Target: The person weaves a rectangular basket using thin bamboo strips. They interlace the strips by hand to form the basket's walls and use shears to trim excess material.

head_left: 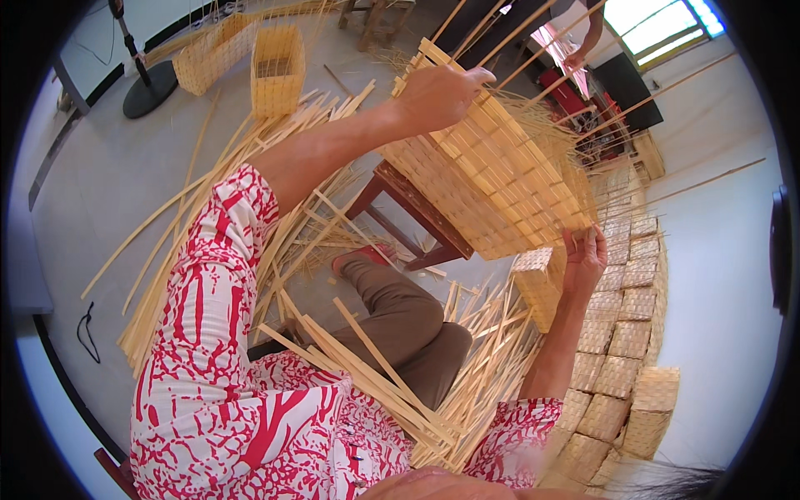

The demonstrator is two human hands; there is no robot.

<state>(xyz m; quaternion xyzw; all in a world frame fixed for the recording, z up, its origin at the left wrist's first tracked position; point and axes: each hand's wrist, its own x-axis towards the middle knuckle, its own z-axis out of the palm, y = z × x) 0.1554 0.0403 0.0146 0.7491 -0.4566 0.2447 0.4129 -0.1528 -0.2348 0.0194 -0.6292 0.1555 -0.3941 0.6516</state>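
Observation:
A half-woven bamboo basket (492,179) lies tilted on its side over a reddish-brown wooden stool (410,202). Its side walls are a tight weave of flat pale strips, and long unwoven strips stick out from its far right side. My left hand (440,98) is closed on the upper left edge, thumb pointing right, with its fingers partly hidden. At the lower right corner my right hand (585,252) pinches the basket's edge between thumb and fingers. Loose flat bamboo strips (379,367) lie across my lap and beside my legs.
Long strips (187,200) spread over the floor on the left. Two finished baskets (277,73) stand beyond them, near a round black stand base (150,89). Stacked woven baskets (612,350) line the right wall. At the back, another person's hand (575,58) shows.

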